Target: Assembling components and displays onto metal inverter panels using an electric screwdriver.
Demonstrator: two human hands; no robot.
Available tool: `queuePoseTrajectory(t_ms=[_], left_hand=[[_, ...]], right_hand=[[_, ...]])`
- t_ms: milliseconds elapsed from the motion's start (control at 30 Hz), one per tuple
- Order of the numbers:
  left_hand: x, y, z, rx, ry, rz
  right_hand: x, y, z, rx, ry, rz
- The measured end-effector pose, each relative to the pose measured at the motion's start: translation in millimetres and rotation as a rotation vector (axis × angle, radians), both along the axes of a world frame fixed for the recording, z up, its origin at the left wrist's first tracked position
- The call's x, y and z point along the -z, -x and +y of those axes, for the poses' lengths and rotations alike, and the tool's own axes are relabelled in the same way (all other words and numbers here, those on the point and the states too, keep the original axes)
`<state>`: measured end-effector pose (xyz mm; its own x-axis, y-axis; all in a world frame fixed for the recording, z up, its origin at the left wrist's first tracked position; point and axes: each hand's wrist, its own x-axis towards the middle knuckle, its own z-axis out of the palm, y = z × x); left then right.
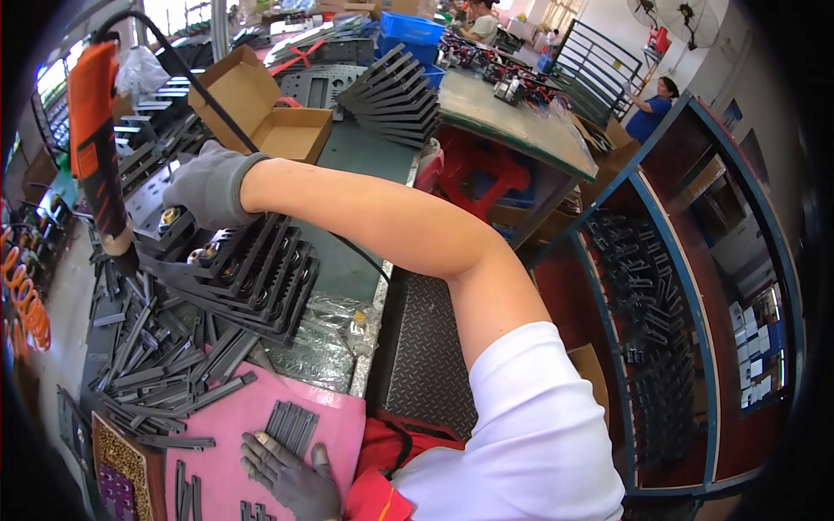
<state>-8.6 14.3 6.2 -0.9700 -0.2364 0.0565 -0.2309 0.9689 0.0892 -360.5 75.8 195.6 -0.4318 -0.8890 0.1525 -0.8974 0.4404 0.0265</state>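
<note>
My left hand [294, 479], in a grey glove, lies with fingers stretched out and thumb apart on the pink mat [343, 417]. Its fingertips are at the lower ends of a row of dark metal strips [292, 427]. My right arm reaches across to the far left. There my right hand [208, 184], also gloved, curls at the far side of a stack of black slotted metal brackets [261, 269]. Brass-coloured round parts [201, 253] show among the brackets. What the right fingers close on is hidden. An orange and black power screwdriver [97, 143] hangs left of that hand.
Loose dark strips [187, 369] pile up left of the mat. A tray of small brass pieces [126, 451] is at lower left. Behind lie an open cardboard box [295, 139], fanned metal brackets [395, 95] and blue bins [410, 30]. A rack [708, 347] stands right; two people are farther back.
</note>
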Motion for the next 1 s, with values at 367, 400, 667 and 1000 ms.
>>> queuePoseTrajectory(t_ms=[367, 400, 667, 1000], left_hand=[[-59.8, -22.3, -59.5, 0.119, -0.371, 0.317], [-50.7, -29.4, -79.0, -0.03, -0.633, 0.451], [-93.1, -50.1, -132.9, 0.0, -2.152, 1.037], [-79.3, -99.6, -92.5, -0.68, -1.858, 1.309]], right_hand=[[18.9, -89.2, -51.3, -0.266, 0.384, 0.388], [21.8, -99.6, -60.8, -0.33, 0.438, 0.406], [58.5, -194.1, -62.8, -0.644, 0.281, 0.032], [128.4, -291.0, -57.9, -0.765, 0.291, 0.048]])
